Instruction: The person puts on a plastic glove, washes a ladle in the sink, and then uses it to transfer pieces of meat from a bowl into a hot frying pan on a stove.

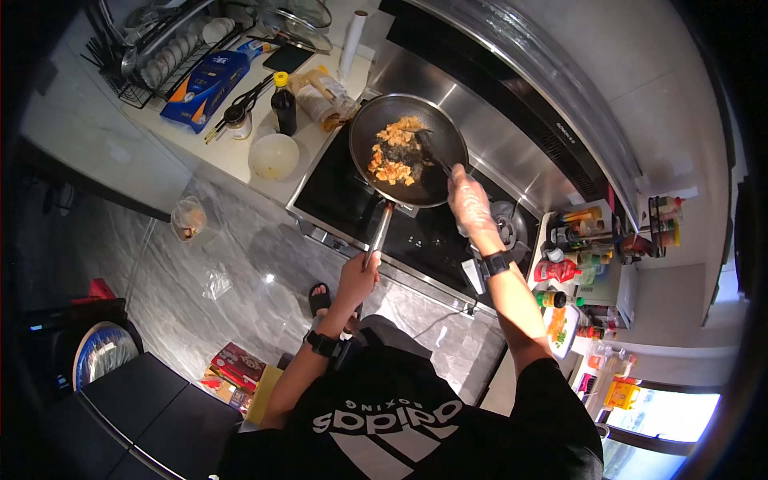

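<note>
My left hand [359, 277] is closed around the long handle of a dark frying pan [447, 114], which sits over the black gas stove [324, 195]. My right hand [469, 201], in a clear plastic glove, grips a dark spatula [437, 150] whose blade reaches into the pan. Browned pieces of food [393, 171] lie in two loose clumps on the pan's bottom. Left of the stove, a whitish bowl [274, 157] rests on the counter, with a dark bottle with a yellow cap [284, 105] and a small jar [238, 125] behind it.
Kitchen shears [249, 99], a blue package [207, 87] and a dish rack [174, 57] occupy the left counter. A plate of chopped vegetables [561, 333] and condiment bottles [558, 270] stand on the right. A range hood [510, 84] overhangs the stove. A bin [189, 219] is on the floor.
</note>
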`<state>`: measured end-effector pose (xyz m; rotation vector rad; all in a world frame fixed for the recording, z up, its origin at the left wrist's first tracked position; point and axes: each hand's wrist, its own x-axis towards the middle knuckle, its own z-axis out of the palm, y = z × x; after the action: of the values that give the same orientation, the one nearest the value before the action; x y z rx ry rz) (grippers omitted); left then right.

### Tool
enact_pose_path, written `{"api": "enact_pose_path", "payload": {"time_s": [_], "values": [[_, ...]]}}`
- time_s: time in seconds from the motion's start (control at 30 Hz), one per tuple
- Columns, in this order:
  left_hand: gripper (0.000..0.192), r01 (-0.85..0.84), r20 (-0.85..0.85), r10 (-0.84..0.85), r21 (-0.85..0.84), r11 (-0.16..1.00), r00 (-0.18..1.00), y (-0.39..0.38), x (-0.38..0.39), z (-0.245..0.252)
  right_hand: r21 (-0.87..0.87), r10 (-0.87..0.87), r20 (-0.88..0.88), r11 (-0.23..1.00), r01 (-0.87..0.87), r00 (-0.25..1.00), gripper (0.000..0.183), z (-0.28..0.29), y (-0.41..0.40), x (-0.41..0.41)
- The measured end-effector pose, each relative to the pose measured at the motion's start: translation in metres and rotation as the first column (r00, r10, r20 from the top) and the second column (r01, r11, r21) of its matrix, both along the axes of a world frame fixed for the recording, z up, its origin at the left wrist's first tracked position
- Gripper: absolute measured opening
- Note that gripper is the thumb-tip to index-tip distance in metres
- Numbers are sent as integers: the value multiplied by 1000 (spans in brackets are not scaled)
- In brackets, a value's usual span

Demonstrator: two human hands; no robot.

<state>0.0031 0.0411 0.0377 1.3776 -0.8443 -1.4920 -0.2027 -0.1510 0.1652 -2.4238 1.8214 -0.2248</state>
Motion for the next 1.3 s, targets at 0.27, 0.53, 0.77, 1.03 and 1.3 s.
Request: {"api": "enact_pose_path", "payload": {"time_s": [0.27, 0.53, 0.77, 1.03, 1.3], "values": [[47, -13, 30, 12, 28, 1000, 999, 0, 3, -5, 135, 32, 45, 990, -38, 998, 13, 35, 49, -5], [50, 5, -4, -5, 30, 1000, 1000, 1, 0, -10, -27, -9, 58, 1000, 11, 998, 12, 11, -23, 7], [51, -12, 71, 14, -23, 1000, 997, 2, 1, -10, 114, 137, 36, 984, -140, 990, 13, 33, 40, 17], [49, -20, 44, 20, -6, 1000, 999, 1, -2, -8, -15, -16, -28, 1000, 16, 999, 12, 23, 1, -15], [51, -1, 53, 1, 3, 1000, 999, -1, 0, -13, 14, 155, 41, 988, -156, 987, 13, 22, 11, 12]]}}
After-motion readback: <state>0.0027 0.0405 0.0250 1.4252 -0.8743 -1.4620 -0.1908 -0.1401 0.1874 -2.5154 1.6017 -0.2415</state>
